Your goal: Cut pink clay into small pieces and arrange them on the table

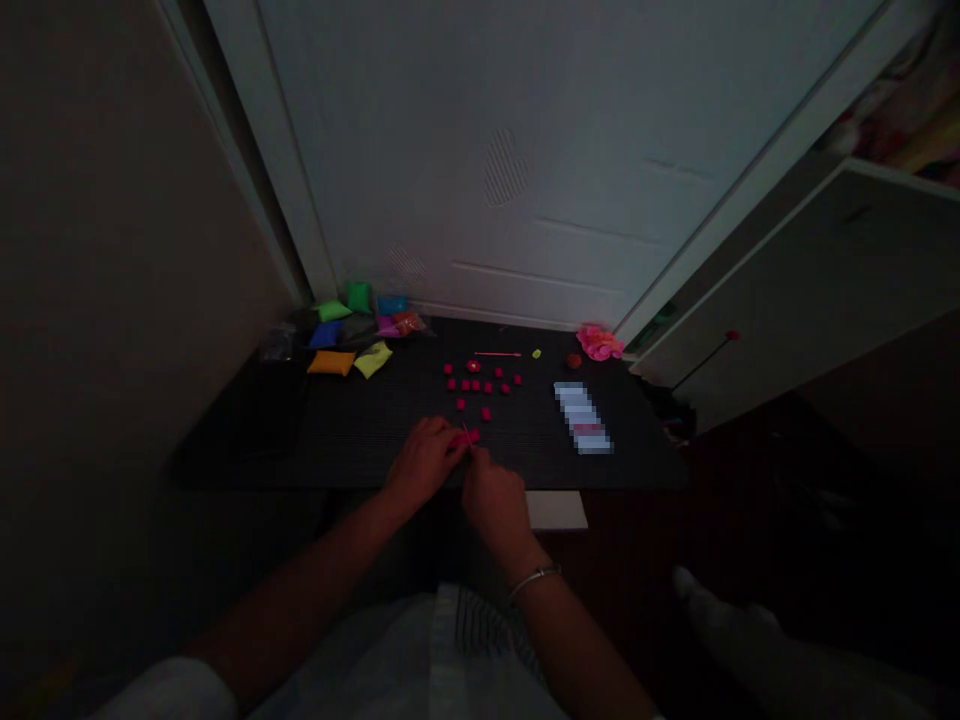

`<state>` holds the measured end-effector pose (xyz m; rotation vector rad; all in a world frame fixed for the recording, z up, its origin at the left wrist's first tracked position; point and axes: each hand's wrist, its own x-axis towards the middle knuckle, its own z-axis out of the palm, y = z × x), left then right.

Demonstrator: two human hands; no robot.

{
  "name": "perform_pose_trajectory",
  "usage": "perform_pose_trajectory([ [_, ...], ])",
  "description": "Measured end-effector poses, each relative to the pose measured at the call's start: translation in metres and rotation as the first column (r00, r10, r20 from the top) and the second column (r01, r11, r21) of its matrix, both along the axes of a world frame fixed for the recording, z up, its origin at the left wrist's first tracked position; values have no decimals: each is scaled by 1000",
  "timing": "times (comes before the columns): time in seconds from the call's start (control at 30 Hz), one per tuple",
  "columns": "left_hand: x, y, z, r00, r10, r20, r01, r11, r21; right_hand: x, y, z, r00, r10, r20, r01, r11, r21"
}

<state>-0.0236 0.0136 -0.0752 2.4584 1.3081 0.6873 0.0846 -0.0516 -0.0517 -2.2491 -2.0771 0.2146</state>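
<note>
At the table's front edge, my left hand (pixel 424 458) has its fingers closed on a pink clay strip (pixel 474 437). Beside it, my right hand (pixel 495 498) is closed round a thin, light tool (pixel 466 428), whose narrow end lies across the clay; its exact kind is too small and dark to make out. Several small pink clay cubes (pixel 475 386) are spread just beyond my hands. Among them sits a rounder pink piece (pixel 473 367) with a light spot. A slim pink stick (pixel 497 354) lies behind them.
Soft packets in several colours, including an orange one (pixel 331 362), lie at the back left of the dark table (pixel 360 420). On the right are a phone (pixel 583 418) with a lit, blurred screen, a brownish ball (pixel 574 360) and a pink ruffled thing (pixel 600 342). A white panel stands behind.
</note>
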Motion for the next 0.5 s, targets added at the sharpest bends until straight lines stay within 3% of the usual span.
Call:
perform_pose_trajectory([
  [0.27, -2, 2, -2, 992, 83, 99, -79, 996, -37, 2, -14, -5, 1000, 12, -19, -12, 1000, 9],
  [0.5, -4, 4, -1, 985, 159, 73, -159, 987, -17, 7, -19, -8, 999, 6, -38, -4, 999, 34],
])
